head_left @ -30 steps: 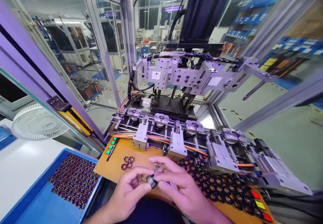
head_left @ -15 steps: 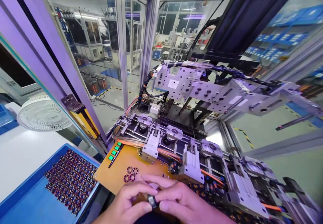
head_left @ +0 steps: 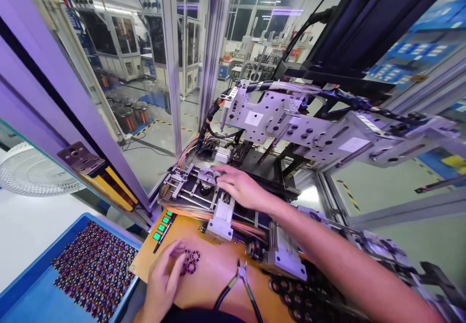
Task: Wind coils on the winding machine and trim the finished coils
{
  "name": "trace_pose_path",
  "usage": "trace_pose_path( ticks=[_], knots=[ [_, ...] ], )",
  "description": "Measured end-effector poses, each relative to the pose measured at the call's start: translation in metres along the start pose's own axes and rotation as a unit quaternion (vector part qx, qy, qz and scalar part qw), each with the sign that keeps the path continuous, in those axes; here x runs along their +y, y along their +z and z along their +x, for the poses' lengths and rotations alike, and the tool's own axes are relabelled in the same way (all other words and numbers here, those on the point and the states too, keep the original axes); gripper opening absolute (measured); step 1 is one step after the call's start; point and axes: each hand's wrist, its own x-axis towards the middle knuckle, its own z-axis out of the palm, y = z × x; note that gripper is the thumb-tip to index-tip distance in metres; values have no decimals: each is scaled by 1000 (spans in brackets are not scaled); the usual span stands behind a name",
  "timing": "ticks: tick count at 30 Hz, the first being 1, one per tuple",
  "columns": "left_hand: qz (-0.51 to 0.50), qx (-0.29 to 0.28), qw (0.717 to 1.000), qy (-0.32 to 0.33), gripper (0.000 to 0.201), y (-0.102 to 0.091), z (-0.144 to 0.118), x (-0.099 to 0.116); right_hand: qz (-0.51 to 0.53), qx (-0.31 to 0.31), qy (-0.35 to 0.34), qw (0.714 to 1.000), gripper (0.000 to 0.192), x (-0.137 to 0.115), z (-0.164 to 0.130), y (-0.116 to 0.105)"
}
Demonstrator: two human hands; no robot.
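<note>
My left hand (head_left: 165,277) is at the lower left, beside a small cluster of red-and-dark rings (head_left: 192,265) on the orange-tan work board (head_left: 207,284). Its thumb and fingers are apart, partly over the cluster's left side. Reaching forward, my right hand (head_left: 240,187) has its fingertips at the edge of the leftmost round metal fixture (head_left: 208,176). Its thumb and forefinger are closed round something dark, too small and covered to name. Cutting pliers (head_left: 241,279) lie on the board between my arms, jaws pointing away and handles spread.
A blue tray (head_left: 22,291) of many similar rings stands at the left. Green lit buttons (head_left: 160,228) line the board's left edge. Clamp blocks (head_left: 220,223) and the perforated metal plate (head_left: 284,124) surround my right arm. Dark round parts (head_left: 291,294) lie at lower right.
My hands have parted from around a dark and silvery ring. The right has moved forward to the fixture, the left leftward to the rings. The pliers have come into sight. The view has shifted slightly.
</note>
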Motion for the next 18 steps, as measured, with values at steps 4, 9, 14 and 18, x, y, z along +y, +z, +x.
trace_pose_path(
  ticks=[4,9,14,18],
  knots=[
    [55,34,998,6,30,4,-8,-36,-50,-17,-11,999,13,42,39,9],
    [71,24,997,13,25,8,-13,-44,-85,-49,-36,995,9,56,47,19],
    [83,10,996,31,25,7,-12,-44,-107,-64,-37,991,10,57,48,21],
    [95,7,994,46,23,7,-10,-43,-126,-71,-26,989,12,56,53,22]
  ],
)
